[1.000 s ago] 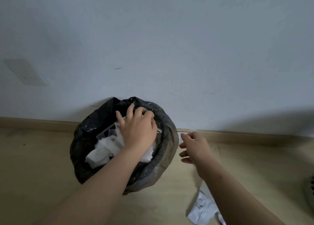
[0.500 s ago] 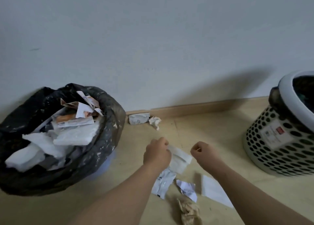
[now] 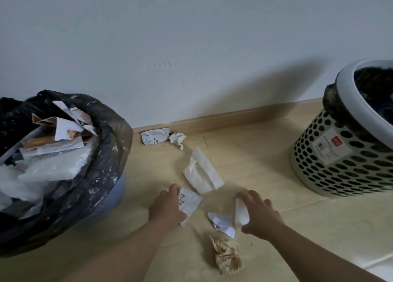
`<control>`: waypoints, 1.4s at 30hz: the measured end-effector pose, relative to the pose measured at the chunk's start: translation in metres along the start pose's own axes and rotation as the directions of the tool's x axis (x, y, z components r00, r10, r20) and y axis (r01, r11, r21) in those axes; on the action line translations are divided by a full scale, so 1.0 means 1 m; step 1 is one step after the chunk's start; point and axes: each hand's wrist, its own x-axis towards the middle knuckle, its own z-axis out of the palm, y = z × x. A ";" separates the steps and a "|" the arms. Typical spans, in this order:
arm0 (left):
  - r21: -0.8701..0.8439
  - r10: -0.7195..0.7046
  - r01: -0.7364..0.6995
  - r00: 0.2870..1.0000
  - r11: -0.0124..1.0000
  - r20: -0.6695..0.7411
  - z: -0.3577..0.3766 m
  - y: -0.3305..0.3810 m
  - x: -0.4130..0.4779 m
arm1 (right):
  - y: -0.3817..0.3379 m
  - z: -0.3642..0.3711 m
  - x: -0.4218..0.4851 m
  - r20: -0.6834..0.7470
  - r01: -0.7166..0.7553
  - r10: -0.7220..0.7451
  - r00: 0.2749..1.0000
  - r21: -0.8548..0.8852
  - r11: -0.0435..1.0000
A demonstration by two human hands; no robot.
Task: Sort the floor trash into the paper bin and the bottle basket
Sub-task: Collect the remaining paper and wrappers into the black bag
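The paper bin (image 3: 106,154), lined with a black bag and heaped with paper scraps, stands at the left. At the right is the perforated bottle basket (image 3: 340,164) with a dark liner. Between them, trash lies on the wooden floor. My left hand (image 3: 168,207) grips a white printed wrapper (image 3: 190,203) on the floor. My right hand (image 3: 261,214) closes its fingers and thumb round a small white paper piece (image 3: 241,214). A torn white scrap (image 3: 223,223) lies between my hands.
A folded white paper (image 3: 202,171) lies just beyond my hands. Another wrapper (image 3: 155,138) and a crumpled tissue (image 3: 177,140) sit by the baseboard. A crumpled brown paper ball (image 3: 226,258) lies near my right forearm. The wall is close behind.
My left hand left the paper bin; the view swung right to the floor trash and basket. Both hands came down, the left onto the wrapper and the right onto the white piece.
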 end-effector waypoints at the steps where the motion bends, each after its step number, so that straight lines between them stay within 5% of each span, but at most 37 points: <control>1: -0.059 -0.011 0.012 1.000 0.998 0.024 -0.002 -0.004 0.001 | -0.006 0.000 0.005 -0.024 0.010 -0.010 1.000 0.012 1.000; 5: -0.321 -0.028 0.044 0.998 0.946 0.054 -0.009 -0.023 0.012 | -0.032 -0.006 0.018 -0.152 0.036 -0.027 0.988 0.058 0.998; 9: -0.770 -0.289 0.179 0.957 0.613 -0.007 -0.030 -0.037 0.038 | -0.065 -0.024 0.029 -0.372 0.132 -0.082 0.925 0.112 0.985; 11: -0.884 -0.386 0.198 0.922 0.423 0.022 -0.041 -0.038 0.044 | -0.085 -0.037 0.037 -0.418 0.193 -0.120 0.901 0.137 0.972; 13: -0.909 -0.423 0.220 0.905 0.354 0.054 -0.045 -0.043 0.046 | -0.108 -0.048 0.047 -0.440 0.241 -0.145 0.886 0.172 0.955; 23: -0.938 -0.242 0.212 0.959 0.275 0.145 -0.038 -0.072 0.034 | -0.212 -0.057 0.103 -0.260 0.357 -0.293 0.920 0.244 0.902; 34: -0.942 -0.231 0.255 0.951 0.218 0.204 -0.043 -0.079 0.042 | -0.241 -0.045 0.126 -0.386 0.398 -0.277 0.880 0.280 0.874; 42: -0.932 -0.197 0.241 0.962 0.271 0.191 -0.044 -0.076 0.038 | -0.240 -0.047 0.123 -0.327 0.378 -0.288 0.900 0.256 0.890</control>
